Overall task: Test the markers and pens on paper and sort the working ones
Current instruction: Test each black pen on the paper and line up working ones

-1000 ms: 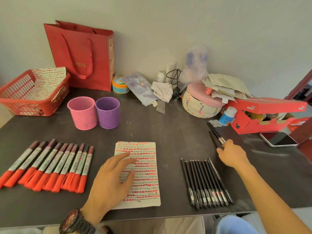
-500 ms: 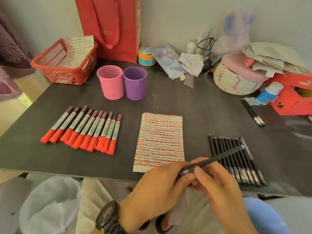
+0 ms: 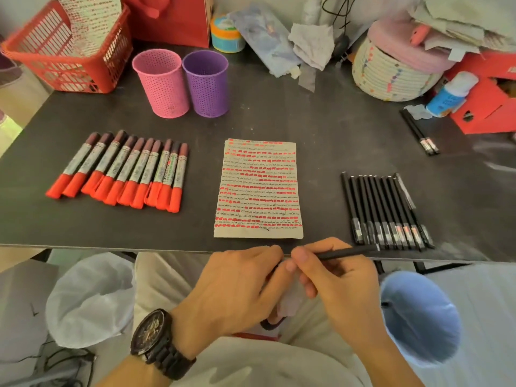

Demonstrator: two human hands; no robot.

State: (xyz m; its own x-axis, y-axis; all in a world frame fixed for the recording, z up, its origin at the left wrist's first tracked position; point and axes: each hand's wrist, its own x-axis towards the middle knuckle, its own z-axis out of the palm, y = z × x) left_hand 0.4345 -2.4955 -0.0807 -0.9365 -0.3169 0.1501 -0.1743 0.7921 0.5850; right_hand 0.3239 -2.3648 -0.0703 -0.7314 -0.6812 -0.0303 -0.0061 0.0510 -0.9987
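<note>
At lower centre the right hand (image 3: 344, 289) grips a black pen (image 3: 346, 253) while the left hand (image 3: 234, 289) pinches its end, likely uncapping it to test on the paper (image 3: 258, 188).

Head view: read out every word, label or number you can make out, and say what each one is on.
No text is legible.
Markers: barrel labels blurred.
Row of pens: end labels too small.
Held pen: no print shows.
Paper: red and black scribbles, no words.
Bottle: label blurred.
Tub: label blurred.
</note>
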